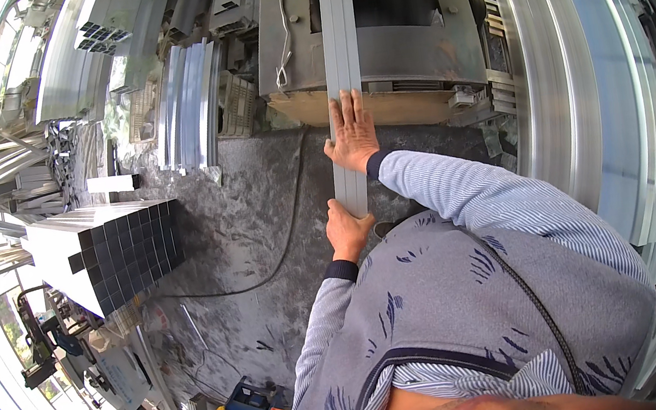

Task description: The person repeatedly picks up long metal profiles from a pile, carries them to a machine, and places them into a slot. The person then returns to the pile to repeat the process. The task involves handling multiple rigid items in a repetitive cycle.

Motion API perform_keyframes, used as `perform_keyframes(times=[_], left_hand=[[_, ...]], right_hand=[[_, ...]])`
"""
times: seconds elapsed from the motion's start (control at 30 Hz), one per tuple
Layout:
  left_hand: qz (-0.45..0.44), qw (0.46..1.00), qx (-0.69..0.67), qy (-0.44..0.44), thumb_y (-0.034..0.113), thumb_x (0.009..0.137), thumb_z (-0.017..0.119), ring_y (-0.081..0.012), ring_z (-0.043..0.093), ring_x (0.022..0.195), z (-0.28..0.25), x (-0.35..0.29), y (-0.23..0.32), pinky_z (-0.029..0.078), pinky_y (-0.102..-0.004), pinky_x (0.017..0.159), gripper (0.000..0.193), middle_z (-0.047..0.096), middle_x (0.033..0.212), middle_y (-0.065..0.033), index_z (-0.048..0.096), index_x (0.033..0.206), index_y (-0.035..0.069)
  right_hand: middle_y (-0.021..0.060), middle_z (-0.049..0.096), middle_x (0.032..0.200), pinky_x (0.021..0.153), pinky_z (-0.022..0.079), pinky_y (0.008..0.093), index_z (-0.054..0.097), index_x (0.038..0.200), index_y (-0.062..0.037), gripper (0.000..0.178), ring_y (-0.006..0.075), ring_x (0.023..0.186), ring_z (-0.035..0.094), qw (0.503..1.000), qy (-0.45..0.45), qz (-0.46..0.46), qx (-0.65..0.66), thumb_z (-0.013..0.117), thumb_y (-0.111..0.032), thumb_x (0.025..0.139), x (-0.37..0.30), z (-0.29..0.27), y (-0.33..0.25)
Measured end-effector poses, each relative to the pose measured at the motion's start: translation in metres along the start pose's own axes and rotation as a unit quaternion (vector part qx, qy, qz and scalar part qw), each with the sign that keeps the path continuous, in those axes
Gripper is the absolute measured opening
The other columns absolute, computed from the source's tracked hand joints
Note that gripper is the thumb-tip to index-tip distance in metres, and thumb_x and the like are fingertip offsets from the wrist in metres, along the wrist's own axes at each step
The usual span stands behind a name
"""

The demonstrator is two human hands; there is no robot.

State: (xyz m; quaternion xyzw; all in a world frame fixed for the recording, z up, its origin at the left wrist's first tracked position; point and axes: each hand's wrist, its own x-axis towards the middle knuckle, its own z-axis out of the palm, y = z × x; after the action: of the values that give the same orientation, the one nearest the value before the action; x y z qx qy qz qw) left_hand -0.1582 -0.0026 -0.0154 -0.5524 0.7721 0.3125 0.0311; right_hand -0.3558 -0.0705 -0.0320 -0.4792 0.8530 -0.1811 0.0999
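A long grey grooved metal profile [338, 27] runs away from my body, its far part in front of the dark opening of a metal machine [300, 66]. My left hand [349, 232] is closed around its near end, with the thumb on the right side and the fingers partly hidden. Farther along, my right hand [353, 136] lies on the profile's top face. Its fingers are stretched out along the length and the thumb sticks out past the left edge.
Long silvery profiles [544, 74] line the right side. At the left stands a stack of square tubes [134, 253]. More profiles [184, 108] lean near a crate [237, 104]. A dark cable [291, 227] crosses the floor, and a blue toolbox [252, 409] sits lower left.
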Motion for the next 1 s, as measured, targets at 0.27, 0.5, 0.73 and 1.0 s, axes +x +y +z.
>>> perform_keyframes(times=[0.27,0.5,0.73,1.0], left_hand=[[-0.036,0.999,0.003,-0.008,0.034,0.076,0.091,-0.0520,0.073,0.105,0.011,-0.064,-0.060,0.060,-0.0572,0.090,0.070,0.069,0.114,-0.0306,0.049,0.119,-0.002],[0.009,1.000,0.004,0.014,0.030,0.076,0.089,-0.0528,0.071,0.102,0.004,-0.019,-0.037,0.060,-0.0600,0.087,0.066,0.068,0.112,-0.0299,0.048,0.119,0.000],[0.113,0.993,0.011,0.046,0.036,0.073,0.092,-0.0504,0.073,0.104,-0.041,0.143,0.090,0.063,-0.0571,0.090,0.078,0.070,0.115,-0.0307,0.047,0.124,-0.002],[0.075,0.997,0.019,-0.010,0.034,0.072,0.091,-0.0492,0.076,0.105,-0.079,0.238,0.204,0.064,-0.0546,0.092,0.080,0.075,0.113,-0.0303,0.048,0.129,-0.004]], right_hand=[[0.0310,0.004,0.180,0.126,0.026,0.0653,0.023,0.174,0.0014,0.109,0.0540,0.168,-0.003,0.997,-0.056,-0.043,0.017,0.073,-0.054,0.094,-0.079,0.029,-0.021],[0.0320,0.008,0.179,0.126,0.027,0.0685,0.025,0.172,0.0029,0.111,0.0556,0.167,0.002,0.999,-0.009,-0.042,0.014,0.077,-0.052,0.090,-0.032,0.016,-0.011],[0.0230,0.016,0.182,0.126,0.027,0.0763,0.031,0.173,-0.0057,0.104,0.0444,0.170,0.008,0.998,0.062,-0.003,-0.031,0.069,-0.057,0.092,0.167,-0.033,0.051],[0.0166,0.026,0.178,0.123,0.024,0.0742,0.034,0.172,-0.0123,0.096,0.0355,0.168,0.012,0.995,0.034,0.034,-0.091,0.064,-0.061,0.094,0.289,-0.091,0.107]])
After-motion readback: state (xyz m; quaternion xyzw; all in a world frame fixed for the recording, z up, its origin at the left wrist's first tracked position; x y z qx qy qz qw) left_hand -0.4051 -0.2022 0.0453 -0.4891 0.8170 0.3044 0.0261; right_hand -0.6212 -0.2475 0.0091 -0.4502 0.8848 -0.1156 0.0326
